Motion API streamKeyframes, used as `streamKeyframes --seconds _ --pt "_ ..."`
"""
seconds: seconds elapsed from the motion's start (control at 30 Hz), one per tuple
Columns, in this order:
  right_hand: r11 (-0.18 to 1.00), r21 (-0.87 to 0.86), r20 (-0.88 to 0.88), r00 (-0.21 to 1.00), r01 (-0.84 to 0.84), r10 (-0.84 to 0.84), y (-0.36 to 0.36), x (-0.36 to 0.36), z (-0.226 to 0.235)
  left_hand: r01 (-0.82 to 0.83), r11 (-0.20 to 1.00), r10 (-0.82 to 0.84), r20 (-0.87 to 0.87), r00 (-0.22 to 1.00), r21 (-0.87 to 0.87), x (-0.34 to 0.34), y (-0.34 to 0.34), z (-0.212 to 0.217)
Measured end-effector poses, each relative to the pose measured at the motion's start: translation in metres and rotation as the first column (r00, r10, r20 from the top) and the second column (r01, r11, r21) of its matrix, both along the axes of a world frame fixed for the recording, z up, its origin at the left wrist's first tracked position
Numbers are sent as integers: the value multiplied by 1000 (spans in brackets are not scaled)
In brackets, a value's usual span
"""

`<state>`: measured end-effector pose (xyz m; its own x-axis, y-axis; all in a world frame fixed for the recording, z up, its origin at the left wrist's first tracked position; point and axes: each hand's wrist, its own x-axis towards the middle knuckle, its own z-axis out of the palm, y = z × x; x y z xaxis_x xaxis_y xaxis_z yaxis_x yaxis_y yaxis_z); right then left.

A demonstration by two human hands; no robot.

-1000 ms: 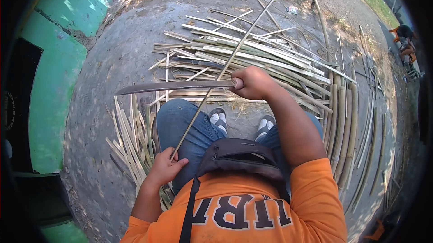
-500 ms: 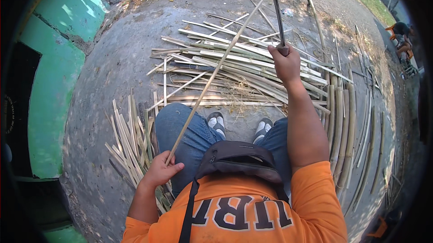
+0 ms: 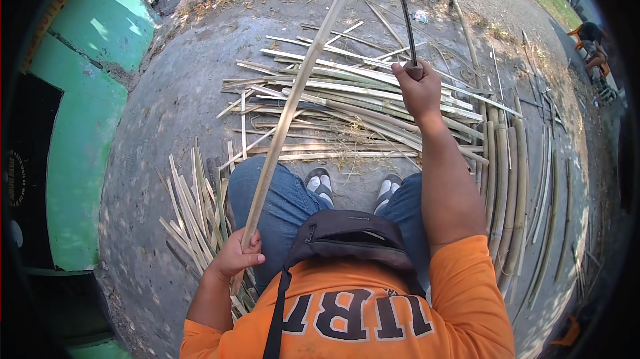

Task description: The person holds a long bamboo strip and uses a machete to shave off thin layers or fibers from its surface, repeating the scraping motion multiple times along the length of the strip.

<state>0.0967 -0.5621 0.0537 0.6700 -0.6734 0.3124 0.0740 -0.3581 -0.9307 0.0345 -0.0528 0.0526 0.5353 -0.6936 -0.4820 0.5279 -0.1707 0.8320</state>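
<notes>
My left hand (image 3: 233,256) is closed around a long split bamboo strip (image 3: 293,99) near its lower end. The strip slants up and to the right over my left knee, and its top runs past the upper edge of the view. In my right hand (image 3: 421,92) is the wooden handle (image 3: 414,70) of a machete. Its long, thin dark blade (image 3: 404,16) points upward and leans slightly left, apart from the strip. My right arm is stretched forward over the pile of split bamboo (image 3: 373,97) on the ground.
More bamboo strips (image 3: 189,202) lie beside my left leg. Thick bamboo poles (image 3: 504,186) line the right side. A green wall (image 3: 87,152) stands at left. My sandalled feet (image 3: 321,184) are between the knees. A person (image 3: 592,49) sits at the far right.
The bamboo strip has come up closer to the camera and looks wider, with some of it now showing below my left hand. My right hand and the machete have shifted slightly left.
</notes>
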Motion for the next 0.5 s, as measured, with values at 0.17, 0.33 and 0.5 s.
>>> streamKeyframes --seconds 0.17,0.33,0.5 --pt "997 -79 -22 1000 -11 10 -1 -2 0 -51 983 41 58 997 179 -1 -13 -4" --pt "993 -96 -17 998 -66 64 4 -3 3 -64 967 54 45 997 246 3 -18 -3" --pt "983 -150 -57 993 -109 101 9 -1 -2 -72 976 64 44 997 206 3 -11 -12"
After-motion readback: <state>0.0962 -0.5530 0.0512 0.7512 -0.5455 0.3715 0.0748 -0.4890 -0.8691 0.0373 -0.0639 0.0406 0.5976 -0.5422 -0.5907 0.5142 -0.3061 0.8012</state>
